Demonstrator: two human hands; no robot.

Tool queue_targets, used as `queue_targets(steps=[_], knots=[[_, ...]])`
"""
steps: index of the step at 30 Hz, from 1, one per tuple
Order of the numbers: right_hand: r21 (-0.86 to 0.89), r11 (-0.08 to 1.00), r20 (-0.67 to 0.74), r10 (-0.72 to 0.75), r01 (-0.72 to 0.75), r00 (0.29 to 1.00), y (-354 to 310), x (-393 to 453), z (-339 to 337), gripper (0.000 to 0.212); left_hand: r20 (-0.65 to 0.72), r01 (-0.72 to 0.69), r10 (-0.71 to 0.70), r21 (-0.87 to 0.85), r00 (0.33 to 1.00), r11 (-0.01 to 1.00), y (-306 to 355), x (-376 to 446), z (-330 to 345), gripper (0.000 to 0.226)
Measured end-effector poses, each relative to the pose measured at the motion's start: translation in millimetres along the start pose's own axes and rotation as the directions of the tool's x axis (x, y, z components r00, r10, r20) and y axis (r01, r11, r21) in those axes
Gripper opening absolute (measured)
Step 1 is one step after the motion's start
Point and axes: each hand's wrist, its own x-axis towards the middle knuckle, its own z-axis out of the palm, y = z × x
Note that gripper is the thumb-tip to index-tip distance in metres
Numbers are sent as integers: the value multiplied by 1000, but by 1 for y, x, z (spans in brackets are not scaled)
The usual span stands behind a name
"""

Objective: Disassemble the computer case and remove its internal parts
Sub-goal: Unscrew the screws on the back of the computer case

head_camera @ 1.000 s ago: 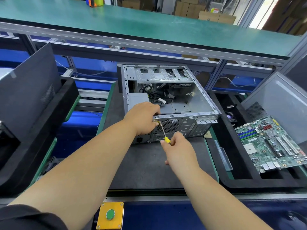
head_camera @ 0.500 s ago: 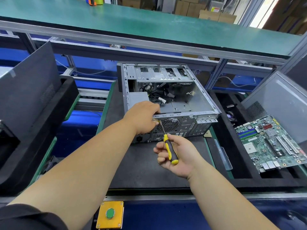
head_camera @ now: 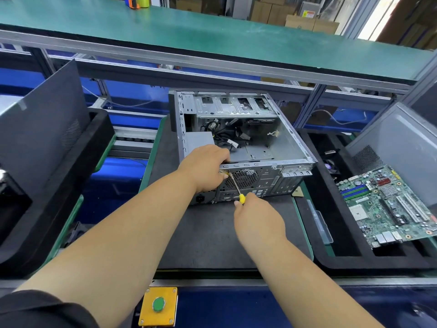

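With its side panel off, lies open-side-up on a dark mat (head_camera: 212, 237) at the middle of the bench: one grey steel computer case (head_camera: 279, 143), rear panel turned toward the person. Shows a bare metal floor inside, a perforated drive cage along the far end, a tangle of black cables (head_camera: 227, 136) near the left wall, and a grey box tucked in the near-left corner. Carries a round fan grille (head_camera: 244, 178), a column of ports and a row of slot covers on the rear panel, plus a power socket low at the left.

Two hands at work, apart from each other. Left hand (head_camera: 205, 169) curled over the case's near-left top edge, fingers hooked inside, thumb down beside the screw spot on the rear panel. Right hand (head_camera: 257, 221) closed round one screwdriver (head_camera: 235, 185), yellow handle mostly hidden in the fist, thin shaft angled up-left with its tip against the rear panel just beside the left thumb.

One green motherboard (head_camera: 387, 204) propped in a black foam tray (head_camera: 354, 261) to the right, well apart from the case. Two loose case panels: one dark (head_camera: 45, 129) leaning at the left, one grey (head_camera: 399, 138) leaning at the right behind the motherboard. One yellow box with a green button (head_camera: 158, 304) at the near bench edge.
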Motion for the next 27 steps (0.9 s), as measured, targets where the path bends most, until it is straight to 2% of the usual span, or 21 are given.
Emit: queue_targets(steps=[2, 3, 4, 5, 6, 7, 9, 10, 11, 13, 15, 16, 17, 19, 21, 22, 24, 26, 27], knots=[[-14, 1000, 6, -10, 10, 1000, 0, 3, 0, 30, 1, 4, -4, -2, 1000, 1000, 0, 0, 0, 30], [85, 996, 50, 1, -5, 999, 0, 6, -2, 32, 1, 6, -6, -4, 1000, 1000, 0, 0, 0, 30], [263, 963, 125, 24, -56, 992, 0, 8, -4, 36, 1, 8, -8, -5, 1000, 1000, 0, 0, 0, 30], [484, 859, 238, 56, -169, 970, 0, 9, -6, 38, 1, 7, -7, -5, 1000, 1000, 0, 0, 0, 30], [665, 676, 373, 65, -316, 925, 2, 9, -7, 40, 1, 6, -6, -4, 1000, 1000, 0, 0, 0, 31], [772, 471, 470, 29, -427, 882, 5, 9, -8, 42, 0, 3, -3, -1, 1000, 1000, 0, 0, 0, 31], [818, 122, 573, -82, -562, 815, 13, 9, -9, 42, -2, 0, 0, 2, 1000, 1000, -1, 0, 0, 32], [795, 11, 603, -137, -607, 786, 16, 8, -10, 41, -3, -1, 1, 2, 1000, 1000, -1, 0, 0, 31], [772, -54, 616, -179, -633, 767, 18, 7, -10, 38, -3, -2, 2, 1, 1000, 1000, -1, 0, 0, 31], [764, -95, 610, -214, -638, 763, 18, 4, -8, 33, -4, -3, 3, 3, 1000, 1000, -1, 0, 0, 31], [801, -66, 577, -178, -595, 797, 14, 3, -3, 31, -6, -5, 5, 4, 1000, 1000, -1, 0, 1, 31], [833, -4, 549, -129, -554, 826, 12, 3, 0, 32, -8, -6, 6, 4, 1000, 1000, -1, 0, 1, 31], [856, 117, 512, -60, -503, 857, 11, 3, 1, 32, -10, -6, 6, 5, 1000, 1000, -1, 0, 1, 31], [796, 494, 365, 70, -350, 929, 7, 1, -1, 32, -16, -8, 8, 8, 1000, 1000, -1, 0, 1, 31], [522, 846, 125, 53, -111, 991, 6, -1, -3, 31, -12, -3, 3, 6, 1000, 1000, -1, 0, 2, 31], [302, 953, 34, 8, -18, 999, 5, -2, -2, 30, -8, 0, 0, 5, 1000, 1000, -1, 0, 2, 31], [-52, 998, -71, -43, 39, 997, 2, -2, 0, 29, -1, 2, -2, 4, 1000, 1000, -1, 1, 2, 31], [-175, 984, -108, -55, 36, 993, -2, -1, 2, 28, 1, 3, -3, 1, 1000, 1000, -1, 0, 1, 32], [-176, 984, -112, -54, 34, 992, -3, 0, 1, 27, 1, 2, -2, 0, 1000, 1000, -1, 0, 1, 33]])
